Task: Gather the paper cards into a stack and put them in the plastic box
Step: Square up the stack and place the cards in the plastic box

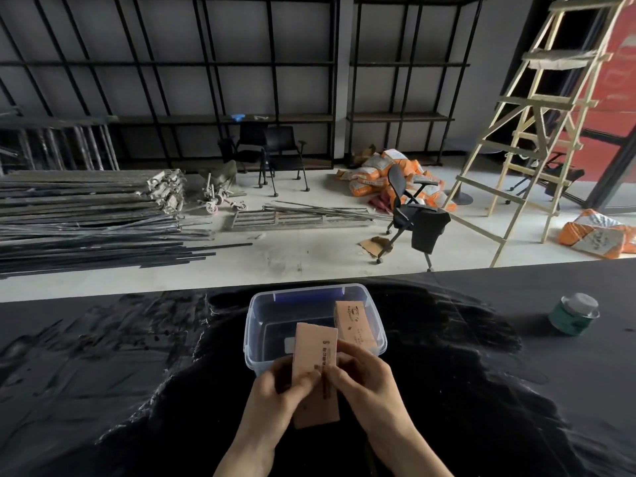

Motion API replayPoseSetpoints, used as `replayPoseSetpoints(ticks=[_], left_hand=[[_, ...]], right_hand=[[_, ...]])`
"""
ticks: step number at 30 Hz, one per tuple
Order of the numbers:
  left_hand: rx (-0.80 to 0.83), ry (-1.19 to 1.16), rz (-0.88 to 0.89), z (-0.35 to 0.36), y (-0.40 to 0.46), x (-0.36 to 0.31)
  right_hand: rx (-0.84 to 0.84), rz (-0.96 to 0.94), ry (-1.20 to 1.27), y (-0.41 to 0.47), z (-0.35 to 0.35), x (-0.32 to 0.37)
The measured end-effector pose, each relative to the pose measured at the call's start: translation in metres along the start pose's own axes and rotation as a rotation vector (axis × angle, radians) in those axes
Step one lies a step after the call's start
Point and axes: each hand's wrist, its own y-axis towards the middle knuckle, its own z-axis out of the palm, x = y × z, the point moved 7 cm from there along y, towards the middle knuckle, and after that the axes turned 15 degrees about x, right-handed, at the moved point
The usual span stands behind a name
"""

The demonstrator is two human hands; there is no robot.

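Head view shows both hands close to the body over a black table (103,356), holding one stack of pink paper cards (315,370) upright between them. The left hand (275,390) grips the stack from the left with its thumb across the printed face; the right hand (364,376) closes its fingers (347,349) on the right edge. Both are pinched narrow on the cards, which stand just in front of the near wall of the clear plastic box (253,339), their top edge overlapping the box opening in this view. A second bundle of cards (352,323) already leans inside the box at its right side.

My judgement is that the stack is being squared before it goes in. The cards look thin and smooth, so if either grip loosens during the lift over the rim, the stack could fan out or shed cards onto the table. Catching the lower edge on the box's near wall could also tip the light, empty-looking box. Setting the stack down against the leaning bundle might knock that bundle flat. A green-wrapped jar (573,315) stands well apart to the right, out of harm's way.
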Motion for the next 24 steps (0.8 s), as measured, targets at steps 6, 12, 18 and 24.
replayPoseSetpoints(ticks=[6, 12, 18, 24], left_hand=[[-0.131, 0.023, 0.02, -0.013, 0.011, -0.017], [-0.194, 0.077, 0.054, -0.017, 0.025, -0.032], [-0.258, 0.092, 0.016, -0.014, 0.033, -0.031], [-0.314, 0.173, -0.013, -0.014, 0.041, -0.036]], right_hand=[[-0.218, -0.094, -1.009, 0.005, -0.016, 0.026], [0.11, 0.236, -1.393, 0.013, -0.027, -0.011], [0.112, 0.223, -1.434, 0.003, -0.027, -0.014], [0.051, 0.167, -1.489, -0.029, -0.016, -0.005]])
